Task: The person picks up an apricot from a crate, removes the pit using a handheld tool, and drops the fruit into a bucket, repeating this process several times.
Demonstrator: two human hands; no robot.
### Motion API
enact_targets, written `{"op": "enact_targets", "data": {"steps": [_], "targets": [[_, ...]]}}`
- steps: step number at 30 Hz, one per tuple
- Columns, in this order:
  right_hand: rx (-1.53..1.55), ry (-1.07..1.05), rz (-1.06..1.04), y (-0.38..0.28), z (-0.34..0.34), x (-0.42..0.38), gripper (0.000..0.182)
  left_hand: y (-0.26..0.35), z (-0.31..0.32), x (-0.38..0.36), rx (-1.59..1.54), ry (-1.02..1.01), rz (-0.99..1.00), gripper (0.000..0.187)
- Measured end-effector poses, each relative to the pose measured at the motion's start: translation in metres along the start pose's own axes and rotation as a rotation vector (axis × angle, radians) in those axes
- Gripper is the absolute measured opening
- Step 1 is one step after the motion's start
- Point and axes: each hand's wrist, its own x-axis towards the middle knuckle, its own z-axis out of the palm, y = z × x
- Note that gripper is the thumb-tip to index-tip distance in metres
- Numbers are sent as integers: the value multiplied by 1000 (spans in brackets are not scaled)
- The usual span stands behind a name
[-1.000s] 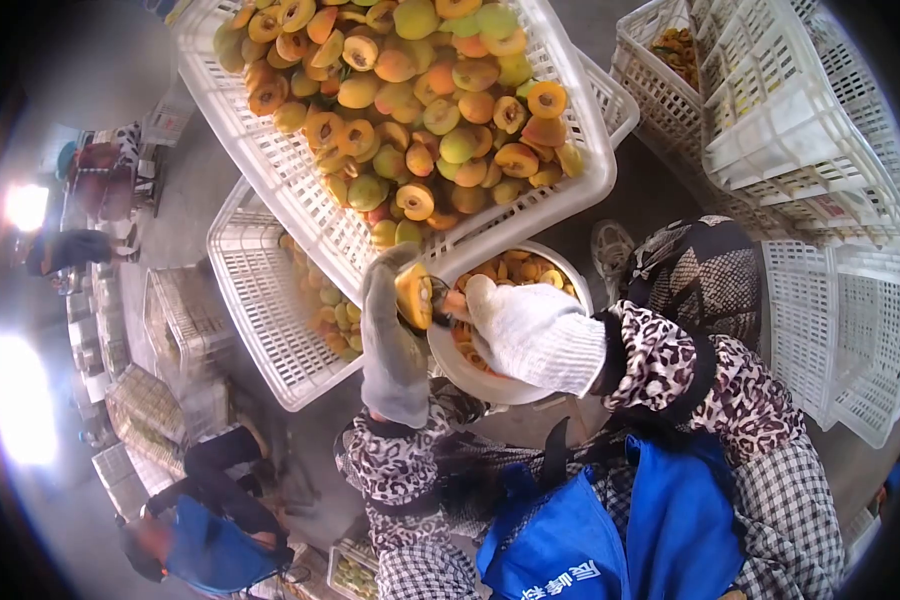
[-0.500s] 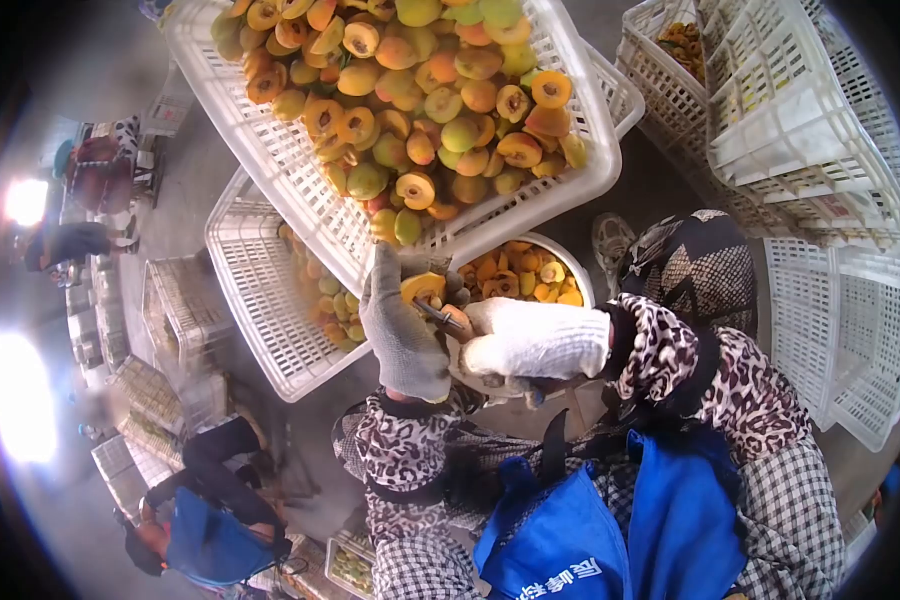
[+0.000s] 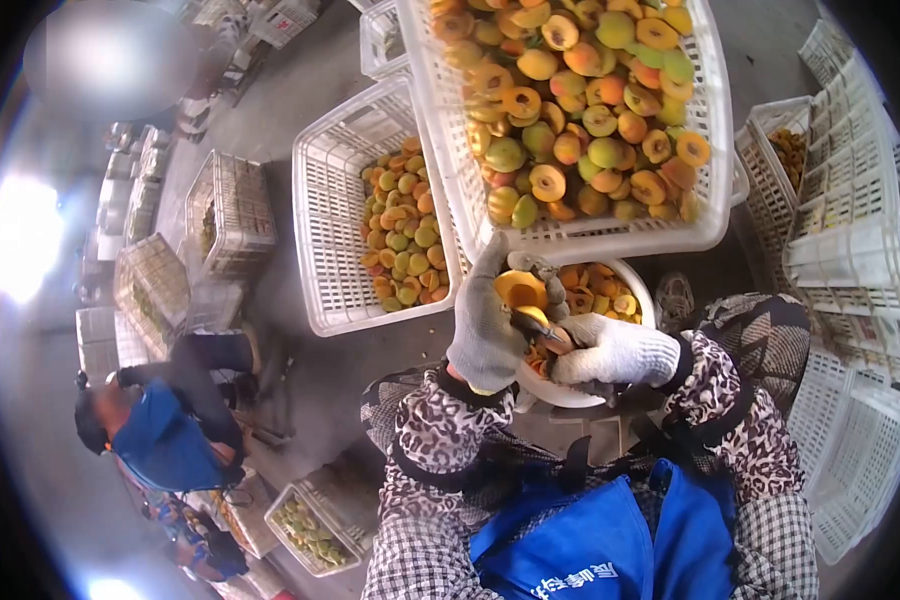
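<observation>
My left hand (image 3: 488, 325), in a grey-white knit glove, is closed around a halved apricot (image 3: 521, 290) whose orange inside faces up. My right hand (image 3: 615, 352), also gloved, grips a small tool (image 3: 548, 332) with a metal tip that meets the fruit's lower edge. Both hands are over a white round bucket (image 3: 645, 290) that holds orange fruit pieces (image 3: 600, 292). Just beyond them is a large white crate (image 3: 715, 215) full of halved apricots (image 3: 570, 150), cut sides showing on many.
A second white crate (image 3: 320, 200) of apricots stands lower at the left. Stacked white crates (image 3: 850, 230) rise at the right. A person in blue (image 3: 170, 435) sits at the lower left, near more crates (image 3: 315, 530). A shoe (image 3: 675, 300) shows beside the bucket.
The view has swung, so the crates and hands appear farther right. The tool's tip is now at the lower edge of the fruit half, which stays in my left hand.
</observation>
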Motion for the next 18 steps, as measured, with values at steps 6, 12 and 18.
{"op": "enact_targets", "data": {"steps": [6,12,18], "targets": [[-1308,454,120,75,-15,3,19,38,-65,64,741,460,852,23],[-1400,727,212,92,-29,-14,18,13,2,116,1935,296,1375,13],[-1419,808,62,106,-34,-28,21,-44,31,186,2067,271,1273,22]]}}
